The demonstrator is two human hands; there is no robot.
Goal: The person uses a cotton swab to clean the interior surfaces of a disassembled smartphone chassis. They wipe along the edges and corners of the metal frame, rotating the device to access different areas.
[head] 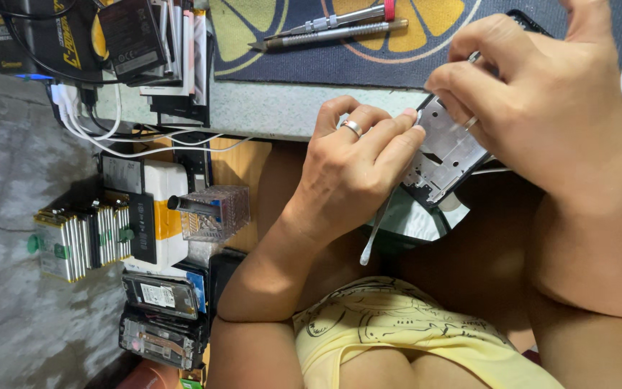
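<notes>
- An opened phone frame (446, 148) is gripped by the right hand (541, 108).
- A thin metal tool (376, 227) is pinched closed in the left hand (350, 169), touching the frame.

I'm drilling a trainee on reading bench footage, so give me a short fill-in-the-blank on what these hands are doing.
1. Both hands grip an opened ____ frame.
2. The left hand wears a ____ on one finger.
3. A thin tool hangs from the ____ hand.
4. A utility knife lies on the ____.

Missing words: phone; ring; left; mat
</notes>
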